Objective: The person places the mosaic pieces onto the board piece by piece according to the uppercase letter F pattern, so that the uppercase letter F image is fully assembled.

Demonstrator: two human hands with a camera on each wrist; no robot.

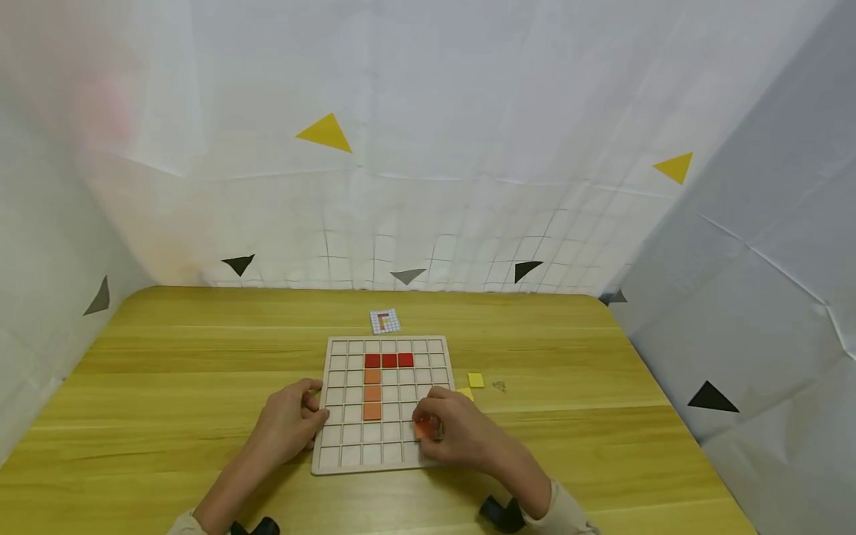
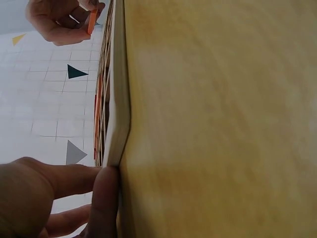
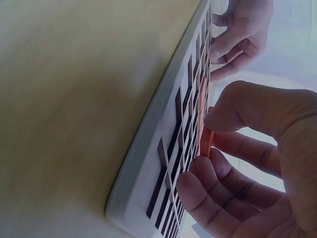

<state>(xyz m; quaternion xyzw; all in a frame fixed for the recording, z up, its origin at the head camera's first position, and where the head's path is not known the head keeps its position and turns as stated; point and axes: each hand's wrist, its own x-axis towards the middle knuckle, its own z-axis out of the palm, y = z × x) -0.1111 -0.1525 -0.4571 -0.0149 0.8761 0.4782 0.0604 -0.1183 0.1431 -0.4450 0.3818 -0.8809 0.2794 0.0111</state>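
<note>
A pale wooden grid board point(image 1: 351, 453) lies on the table with square cells. Three red tiles point(image 1: 389, 360) form a row near its top, and three orange tiles point(image 1: 371, 394) run down in a column below the leftmost red one. My left hand point(image 1: 284, 422) holds the board's left edge, thumb and index fingertip right at the rim point(image 2: 115, 124). Between thumb and fingers, my right hand point(image 1: 461, 431) pinches another orange tile point(image 3: 207, 141) over the board's right side. In the left wrist view that orange tile point(image 2: 92, 21) stands on edge above the board.
A small pattern card point(image 1: 385, 321) with a printed grid lies behind the board. To the board's right are a yellow tile point(image 1: 475, 380), another yellow tile point(image 1: 467, 392) partly behind my right hand, and a small mark point(image 1: 499, 386). White cloth walls point(image 1: 455, 223) enclose the table.
</note>
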